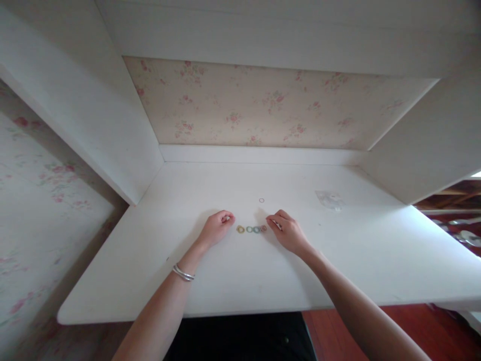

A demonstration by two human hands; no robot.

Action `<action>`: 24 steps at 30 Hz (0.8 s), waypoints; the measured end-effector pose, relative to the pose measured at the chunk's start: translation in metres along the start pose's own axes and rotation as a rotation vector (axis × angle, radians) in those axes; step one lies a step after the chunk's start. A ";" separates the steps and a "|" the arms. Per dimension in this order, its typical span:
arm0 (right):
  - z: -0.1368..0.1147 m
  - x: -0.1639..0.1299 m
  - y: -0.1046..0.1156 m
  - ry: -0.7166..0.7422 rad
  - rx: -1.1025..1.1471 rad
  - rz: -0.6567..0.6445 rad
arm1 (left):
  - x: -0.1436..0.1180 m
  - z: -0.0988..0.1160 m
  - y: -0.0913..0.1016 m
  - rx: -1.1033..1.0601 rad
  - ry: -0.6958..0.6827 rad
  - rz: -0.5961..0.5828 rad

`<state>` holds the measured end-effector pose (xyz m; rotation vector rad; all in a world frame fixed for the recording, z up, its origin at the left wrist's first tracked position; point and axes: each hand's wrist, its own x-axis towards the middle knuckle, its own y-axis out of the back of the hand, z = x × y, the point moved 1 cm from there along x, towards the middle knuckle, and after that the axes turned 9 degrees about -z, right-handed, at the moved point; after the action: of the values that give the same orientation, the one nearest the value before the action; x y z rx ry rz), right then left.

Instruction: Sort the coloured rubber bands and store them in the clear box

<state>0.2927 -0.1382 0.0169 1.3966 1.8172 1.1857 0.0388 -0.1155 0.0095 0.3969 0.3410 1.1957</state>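
1. Left hand (218,226): fingers curled, thumb close to fingertips; cannot tell whether anything is held.
2. Right hand (289,231): thumb and fingers narrowly spaced; cannot tell whether anything is held.
3. Row of coloured rings (253,229): flat on the table (225,281), between the hands, reddish end just beside the right hand.
4. Single pink ring (261,201): beyond the row, apart from it.
5. Clear plastic bag (330,200): beyond and right of the right hand.
6. Edges: front edge passes beneath both forearms; rear strip (259,154) bounds the back. Open table surface extends sideways from each hand.
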 end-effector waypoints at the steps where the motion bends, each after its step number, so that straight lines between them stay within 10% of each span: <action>1: 0.004 0.006 -0.001 -0.031 -0.007 0.008 | 0.000 0.000 0.000 0.002 0.001 0.002; 12: 0.015 0.068 0.002 -0.159 -0.250 -0.138 | 0.000 -0.001 0.001 -0.041 0.016 -0.009; 24: 0.018 0.040 0.009 0.003 -0.429 -0.221 | 0.001 0.001 0.001 -0.046 0.013 -0.015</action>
<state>0.2995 -0.0939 0.0204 0.9280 1.5510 1.3567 0.0391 -0.1144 0.0106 0.3464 0.3264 1.1893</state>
